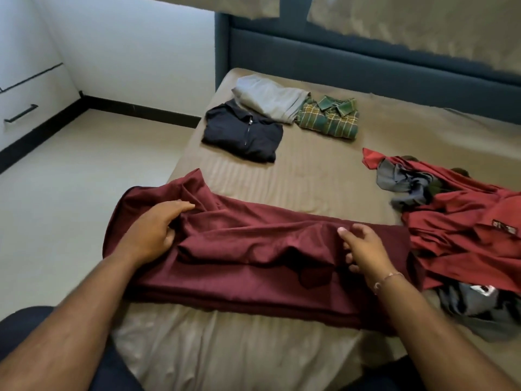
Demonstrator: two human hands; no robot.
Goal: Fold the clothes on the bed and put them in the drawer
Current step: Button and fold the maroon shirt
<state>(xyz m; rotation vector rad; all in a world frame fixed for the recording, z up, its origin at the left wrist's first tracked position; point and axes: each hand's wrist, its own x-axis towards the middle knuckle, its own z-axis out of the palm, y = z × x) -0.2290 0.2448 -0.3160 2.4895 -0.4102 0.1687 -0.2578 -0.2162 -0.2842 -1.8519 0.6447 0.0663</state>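
Note:
A maroon garment (253,258) lies stretched across the near part of the bed (310,170), partly folded lengthwise. My left hand (158,227) pinches a fold of it near its left end. Over its right end, my right hand (363,249) rests with the fingers curled into the cloth. At the far side of the bed sit three folded pieces: a black zip top (242,131), a grey garment (267,97) and a green plaid shirt (329,117). A loose heap of red and grey clothes (456,221) lies on the right.
A white drawer unit with a black handle (21,112) stands at the far left across the pale floor (70,179). The dark upholstered headboard (366,60) runs along the far side of the bed. A grey garment (479,309) hangs at the bed's near right.

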